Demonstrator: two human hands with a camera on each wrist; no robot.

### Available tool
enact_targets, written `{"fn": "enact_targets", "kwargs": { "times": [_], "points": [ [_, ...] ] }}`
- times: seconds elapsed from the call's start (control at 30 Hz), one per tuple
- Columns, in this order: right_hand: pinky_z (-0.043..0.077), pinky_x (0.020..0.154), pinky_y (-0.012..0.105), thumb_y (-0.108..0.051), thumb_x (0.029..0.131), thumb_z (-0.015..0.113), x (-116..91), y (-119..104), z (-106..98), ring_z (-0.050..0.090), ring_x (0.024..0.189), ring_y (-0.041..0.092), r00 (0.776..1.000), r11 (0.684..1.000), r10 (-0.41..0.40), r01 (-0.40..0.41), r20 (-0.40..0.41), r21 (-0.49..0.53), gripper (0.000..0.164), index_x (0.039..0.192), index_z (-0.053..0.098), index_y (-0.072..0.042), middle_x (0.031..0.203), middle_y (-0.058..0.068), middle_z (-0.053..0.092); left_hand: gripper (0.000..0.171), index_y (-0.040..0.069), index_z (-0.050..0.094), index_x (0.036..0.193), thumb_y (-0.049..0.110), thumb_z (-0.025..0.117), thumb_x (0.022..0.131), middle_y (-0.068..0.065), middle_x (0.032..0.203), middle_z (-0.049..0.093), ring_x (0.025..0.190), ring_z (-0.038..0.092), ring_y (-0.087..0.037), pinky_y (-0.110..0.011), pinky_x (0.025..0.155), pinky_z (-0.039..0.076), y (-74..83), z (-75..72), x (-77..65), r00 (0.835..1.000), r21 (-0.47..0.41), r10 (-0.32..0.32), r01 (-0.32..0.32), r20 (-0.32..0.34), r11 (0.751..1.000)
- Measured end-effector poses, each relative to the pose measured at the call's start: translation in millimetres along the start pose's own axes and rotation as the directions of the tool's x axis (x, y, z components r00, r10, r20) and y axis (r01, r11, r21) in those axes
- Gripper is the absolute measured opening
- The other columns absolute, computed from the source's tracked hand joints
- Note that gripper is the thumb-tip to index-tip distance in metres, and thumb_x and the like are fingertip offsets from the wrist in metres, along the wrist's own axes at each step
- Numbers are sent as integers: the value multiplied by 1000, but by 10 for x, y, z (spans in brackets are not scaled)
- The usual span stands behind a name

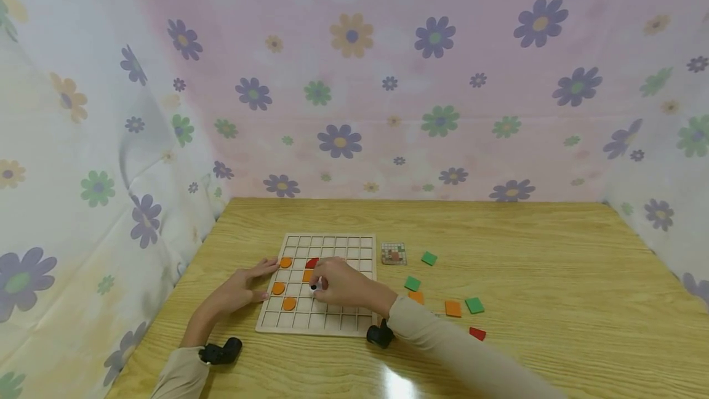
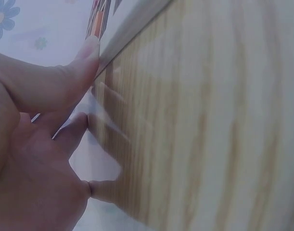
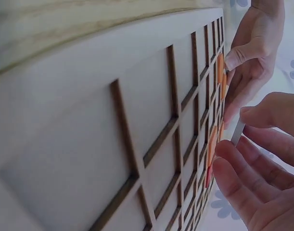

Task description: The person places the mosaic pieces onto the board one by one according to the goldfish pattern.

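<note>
A wooden grid board (image 1: 316, 332) lies on the table. My right hand (image 1: 346, 285) is over its middle and pinches a small white piece with a black spot (image 1: 316, 287) between thumb and fingers. In the right wrist view that white piece (image 3: 238, 133) shows edge-on, tilted above the squares. My left hand (image 1: 235, 291) touches the board's left edge, its thumb (image 2: 86, 60) against the side and its fingers spread. Orange discs (image 1: 289, 303) sit in squares at the left. An orange square (image 1: 308, 275) and a red piece (image 1: 312, 262) lie near my right fingers; my hand hides some squares.
A small patterned grid card (image 1: 394, 253) lies just right of the board. Farther right are several loose pieces, among them a green square (image 1: 474, 305), an orange square (image 1: 453, 308) and a red piece (image 1: 477, 334). A flowered cloth (image 1: 388, 97) hangs behind the table.
</note>
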State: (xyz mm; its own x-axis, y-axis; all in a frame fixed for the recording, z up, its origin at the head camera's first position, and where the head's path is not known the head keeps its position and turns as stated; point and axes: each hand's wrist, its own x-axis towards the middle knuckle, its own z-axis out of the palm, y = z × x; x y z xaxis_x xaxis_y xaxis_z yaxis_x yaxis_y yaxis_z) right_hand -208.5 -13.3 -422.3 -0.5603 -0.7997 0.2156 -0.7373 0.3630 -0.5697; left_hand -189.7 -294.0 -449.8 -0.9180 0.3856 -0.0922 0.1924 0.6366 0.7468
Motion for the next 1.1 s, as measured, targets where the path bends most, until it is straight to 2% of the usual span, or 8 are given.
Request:
{"fn": "enact_targets", "kwargs": {
  "times": [0.2,0.27,0.47,0.67,0.9,1.1],
  "points": [
    [44,63,14,-8,86,67,83,19,69,51,67,4,1000,1000,21,-21,5,-16,13,96,73,-3,86,3,63,63,5,42,143,4,67,85,-14,152,27,141,12,-37,-59,108,16,71,-12,-14,1000,-9,10,-10,-6,1000],
    [46,68,16,-8,85,67,113,27,94,52,68,3,999,999,33,-32,9,-39,12,95,73,-4,85,1,63,62,3,42,142,3,67,85,-16,152,28,141,12,-39,-60,108,16,95,-15,-17,1000,-10,19,-19,-7,1000],
    [46,80,18,-3,82,63,184,17,156,56,75,5,1000,993,-13,14,10,-121,13,86,74,-8,83,-1,66,62,5,42,143,5,66,86,-13,152,27,141,12,-37,-59,108,16,42,-17,6,1000,13,22,-21,-3,1000],
    [45,75,16,-3,84,62,186,-37,175,55,79,7,1000,985,7,-5,14,-175,14,89,74,-9,89,0,63,63,6,42,143,6,67,85,-13,152,27,141,12,-36,-58,109,16,39,-18,3,1000,5,17,-17,-3,1000],
    [44,67,12,-2,85,65,219,-51,198,54,76,6,1000,989,23,-20,17,-147,13,90,75,-7,87,0,63,61,6,44,142,6,67,85,-13,152,29,141,12,-38,-59,108,18,9,-12,-12,999,7,31,-31,-8,999],
    [43,67,11,-3,85,66,189,-20,219,54,76,6,1000,990,3,-3,-3,-139,12,91,76,-7,86,1,62,63,7,42,143,7,67,86,-12,152,29,141,13,-36,-57,108,19,-1,-1,-1,999,5,32,-32,-3,999]
  ]
}}
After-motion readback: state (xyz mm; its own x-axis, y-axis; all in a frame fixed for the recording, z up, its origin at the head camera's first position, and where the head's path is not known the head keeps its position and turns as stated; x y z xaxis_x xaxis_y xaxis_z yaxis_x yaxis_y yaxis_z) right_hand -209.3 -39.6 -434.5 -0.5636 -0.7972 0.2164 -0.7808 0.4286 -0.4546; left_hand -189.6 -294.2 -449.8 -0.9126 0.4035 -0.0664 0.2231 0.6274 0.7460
